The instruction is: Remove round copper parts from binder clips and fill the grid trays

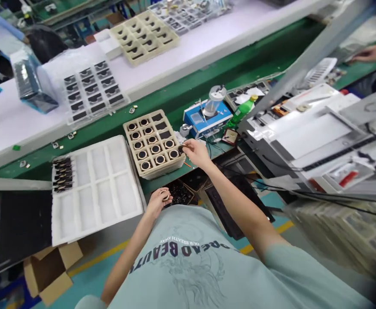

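My left hand is closed round a small gold-rimmed round part, close in front of my body. My right hand pinches a dark round part at the right edge of the beige compartment tray. Round watch-like pieces with dark faces and gold rims fill many of that tray's compartments; a few at the back right hold none. Left of it lies a white foam tray, with a stack of dark parts in its back left compartment.
A blue device and a green bottle stand behind my right hand. A clear tray and another beige tray are on the white shelf. An open carton is low at left. Another person's hand shows at far right.
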`<state>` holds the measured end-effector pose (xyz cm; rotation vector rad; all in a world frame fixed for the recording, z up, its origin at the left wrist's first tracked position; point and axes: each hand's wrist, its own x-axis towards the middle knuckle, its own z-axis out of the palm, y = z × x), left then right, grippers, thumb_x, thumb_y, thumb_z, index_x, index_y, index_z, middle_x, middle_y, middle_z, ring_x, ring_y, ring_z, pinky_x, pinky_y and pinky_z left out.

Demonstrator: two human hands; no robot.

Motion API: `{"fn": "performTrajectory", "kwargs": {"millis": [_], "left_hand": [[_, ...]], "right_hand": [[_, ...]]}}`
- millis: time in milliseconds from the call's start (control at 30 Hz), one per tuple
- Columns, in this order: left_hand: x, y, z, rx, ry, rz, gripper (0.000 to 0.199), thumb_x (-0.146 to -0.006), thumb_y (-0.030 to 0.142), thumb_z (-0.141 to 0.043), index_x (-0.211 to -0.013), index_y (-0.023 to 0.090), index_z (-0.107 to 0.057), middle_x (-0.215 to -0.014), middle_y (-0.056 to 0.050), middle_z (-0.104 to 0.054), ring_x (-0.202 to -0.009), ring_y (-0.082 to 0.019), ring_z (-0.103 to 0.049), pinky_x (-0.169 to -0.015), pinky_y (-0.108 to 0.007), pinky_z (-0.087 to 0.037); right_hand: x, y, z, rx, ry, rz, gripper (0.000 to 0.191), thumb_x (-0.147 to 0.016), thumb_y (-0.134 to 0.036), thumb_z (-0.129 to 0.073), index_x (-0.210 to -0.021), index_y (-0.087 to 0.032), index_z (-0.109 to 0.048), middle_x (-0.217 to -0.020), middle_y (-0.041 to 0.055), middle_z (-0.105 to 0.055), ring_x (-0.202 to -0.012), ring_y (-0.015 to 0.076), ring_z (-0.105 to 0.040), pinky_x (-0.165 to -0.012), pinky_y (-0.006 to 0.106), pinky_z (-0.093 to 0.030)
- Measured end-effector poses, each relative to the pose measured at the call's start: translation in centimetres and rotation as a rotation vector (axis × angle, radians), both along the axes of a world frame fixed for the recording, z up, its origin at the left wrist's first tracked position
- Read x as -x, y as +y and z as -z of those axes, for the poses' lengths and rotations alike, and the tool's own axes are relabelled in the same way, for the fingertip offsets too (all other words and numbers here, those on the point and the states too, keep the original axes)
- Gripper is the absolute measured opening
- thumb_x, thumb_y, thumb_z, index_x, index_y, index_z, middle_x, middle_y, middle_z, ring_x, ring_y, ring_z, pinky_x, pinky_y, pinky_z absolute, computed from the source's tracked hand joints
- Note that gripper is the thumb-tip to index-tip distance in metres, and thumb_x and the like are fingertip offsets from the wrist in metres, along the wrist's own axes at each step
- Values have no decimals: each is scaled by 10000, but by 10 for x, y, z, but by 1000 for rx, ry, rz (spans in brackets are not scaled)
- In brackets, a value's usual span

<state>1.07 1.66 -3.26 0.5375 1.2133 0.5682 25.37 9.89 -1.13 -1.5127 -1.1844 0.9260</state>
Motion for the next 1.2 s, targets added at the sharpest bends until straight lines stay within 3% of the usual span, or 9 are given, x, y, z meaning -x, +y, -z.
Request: {"fn": "performTrajectory", "kwargs": {"millis": [100,233,367,533,700,867,967,1100,1200], "left_hand": [[23,-5,-11,-18,-30,-103,272,-722,212,-793,-930,155,-628,-781,-20,-644,-696,-122,-669,-661,-236,-559],[39,-10,-24,-27,-52,-135,262,-745,259,-771,-944,166,-628,-788,-34,-653,-746,-148,-671,-708,-284,-572],[46,-16,-30,-87,-25,-148,288,-718,315,-776,-948,178,-670,-816,-33,-681,-722,-127,-634,-679,-241,-506],[56,-22,-27,-118,23,-183,302,-690,344,-784,-944,194,-718,-879,-52,-727,-731,-131,-629,-609,-213,-409],[62,-21,-25,-88,3,-237,337,-667,347,-825,-944,186,-723,-878,-52,-731,-741,-124,-633,-637,-210,-430],[54,-12,-34,-72,-109,-314,329,-644,277,-869,-904,164,-702,-814,-33,-702,-700,-128,-642,-696,-263,-520],[44,1,-45,-91,-164,-390,255,-696,202,-831,-894,159,-676,-823,-36,-703,-712,-141,-661,-708,-291,-561],[32,24,-61,-19,-288,-442,72,-811,129,-692,-883,126,-685,-763,-42,-685,-640,-120,-640,-682,-273,-581],[26,35,-66,103,-368,-431,77,-850,107,-616,-871,105,-690,-652,-22,-627,-520,-93,-569,-534,-213,-523]], "right_hand": [[23,50,-10,-147,-288,-72,167,-851,-269,-573,-951,-189,-680,-912,58,-702,-836,210,-629,-827,349,-491],[44,108,-14,-191,-545,-92,226,-887,-215,-556,-1012,-146,-730,-1018,112,-680,-872,218,-618,-861,347,-480],[46,128,-1,-210,-739,-182,308,-939,-191,-482,-1100,-123,-735,-1045,136,-685,-917,237,-637,-858,342,-485],[35,111,14,-335,-928,-315,380,-1022,-269,-398,-1238,-162,-692,-1173,158,-690,-1064,279,-613,-920,376,-458],[35,100,10,-360,-976,-433,405,-1038,-335,-383,-1182,-168,-723,-1229,157,-679,-1078,289,-593,-962,410,-441],[44,106,1,-278,-919,-359,356,-990,-271,-442,-1074,-140,-762,-1167,167,-694,-1067,309,-580,-977,454,-450],[53,90,-13,-258,-796,-301,343,-953,-227,-477,-1162,-131,-731,-1187,174,-685,-1129,321,-571,-1030,491,-435],[67,27,-38,-328,-516,-627,447,-913,-228,-573,-1358,-239,-616,-1324,108,-632,-1232,283,-559,-1063,474,-457],[77,-14,-47,-353,-357,-846,358,-919,-266,-636,-1275,-291,-674,-1285,77,-652,-1208,254,-584,-1043,454,-486]]}}
